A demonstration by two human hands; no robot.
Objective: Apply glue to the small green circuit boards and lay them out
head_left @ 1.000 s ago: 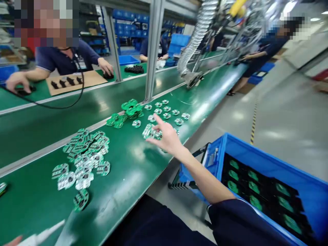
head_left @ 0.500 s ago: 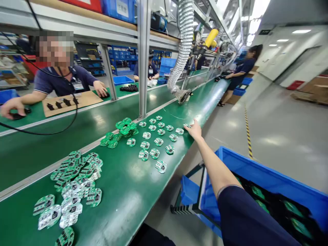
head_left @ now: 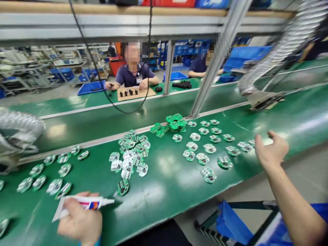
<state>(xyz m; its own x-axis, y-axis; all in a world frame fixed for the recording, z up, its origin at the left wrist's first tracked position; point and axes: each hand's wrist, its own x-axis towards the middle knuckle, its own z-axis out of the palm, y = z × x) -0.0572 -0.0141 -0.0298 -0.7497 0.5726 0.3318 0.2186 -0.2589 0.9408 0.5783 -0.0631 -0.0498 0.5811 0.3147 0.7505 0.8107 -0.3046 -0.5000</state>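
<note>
My left hand is closed around a white tube with a narrow pointed nozzle aimed right, held over the near edge of the green bench. On the right, my right hand is open above the bench, thumb and finger apart, with nothing visible in it. Just left of it lies a round green circuit board, the end of a spread of single boards. A heap of boards sits mid-bench, and a greener stack stands behind it. More loose boards lie beyond my left hand.
A metal post rises at the bench's back edge. Silver ducts hang at the right and far left. A black cable loops down. Co-workers sit across the line. Blue bins stand below right.
The view has swung left, bringing my left hand with the tube into sight. My right hand, earlier at a board at the row's end, is now lifted off with its fingers apart.
</note>
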